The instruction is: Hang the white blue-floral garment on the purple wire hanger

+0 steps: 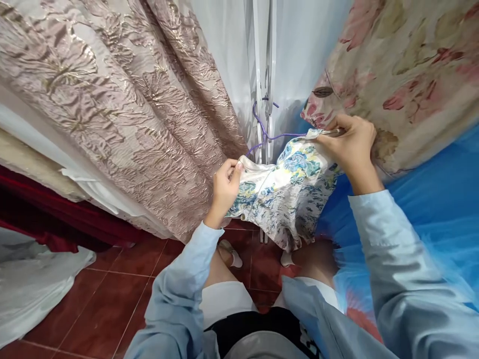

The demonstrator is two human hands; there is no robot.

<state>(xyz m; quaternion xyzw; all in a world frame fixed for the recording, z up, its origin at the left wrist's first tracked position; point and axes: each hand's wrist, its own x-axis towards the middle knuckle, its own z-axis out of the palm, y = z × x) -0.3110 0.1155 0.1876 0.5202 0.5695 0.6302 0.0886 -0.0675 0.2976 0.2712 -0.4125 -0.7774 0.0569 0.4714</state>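
Observation:
A small white garment (295, 184) with a blue, green and yellow floral print is stretched between my two hands, its lower edge hanging loose. A purple hanger (264, 134) runs into the garment's top, and its hook points up near a white metal rack. My left hand (225, 184) pinches the garment's left shoulder by the hanger's end. On the other side, my right hand (354, 144) grips the right shoulder, thumb and fingers pressed together. The hanger's ends are covered by cloth and fingers.
Pink embossed fabric (149, 109) hangs on the left, beside dark red cloth (56, 214). To the right hang floral fabric (419, 75) and bright blue tulle (422, 214). White rack posts (257, 50) stand ahead. Red tiles (108, 304) cover the floor.

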